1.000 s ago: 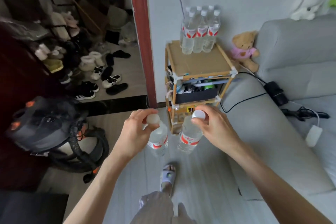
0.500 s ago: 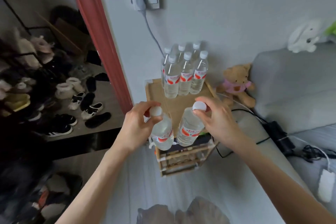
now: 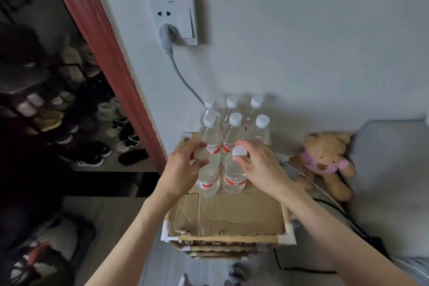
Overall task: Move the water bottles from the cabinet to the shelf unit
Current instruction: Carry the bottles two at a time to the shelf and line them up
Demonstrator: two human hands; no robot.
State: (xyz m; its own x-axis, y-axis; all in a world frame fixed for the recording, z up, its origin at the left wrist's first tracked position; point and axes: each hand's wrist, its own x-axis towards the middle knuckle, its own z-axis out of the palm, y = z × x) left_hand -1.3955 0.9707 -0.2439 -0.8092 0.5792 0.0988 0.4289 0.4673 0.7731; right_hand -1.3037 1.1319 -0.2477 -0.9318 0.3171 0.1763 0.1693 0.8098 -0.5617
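Observation:
My left hand (image 3: pixel 183 167) grips the cap end of a clear water bottle (image 3: pixel 208 181) with a red and white label. My right hand (image 3: pixel 260 165) holds a second such bottle (image 3: pixel 234 179) by its white cap. Both bottles hang upright over the cardboard top of the small wooden shelf unit (image 3: pixel 227 238), just in front of several bottles (image 3: pixel 233 127) standing in two rows against the wall. Whether the held bottles' bases touch the cardboard is hard to tell.
A wall socket (image 3: pixel 173 20) with a grey plug and cable is above the shelf unit. A teddy bear (image 3: pixel 325 160) leans on a grey sofa (image 3: pixel 390 169) at the right. Shoes (image 3: pixel 125 139) fill a rack behind the red door frame (image 3: pixel 102 37) at the left.
I have come closer to the shelf unit, and both hands have carried their bottles forward over its top, right up to the standing rows.

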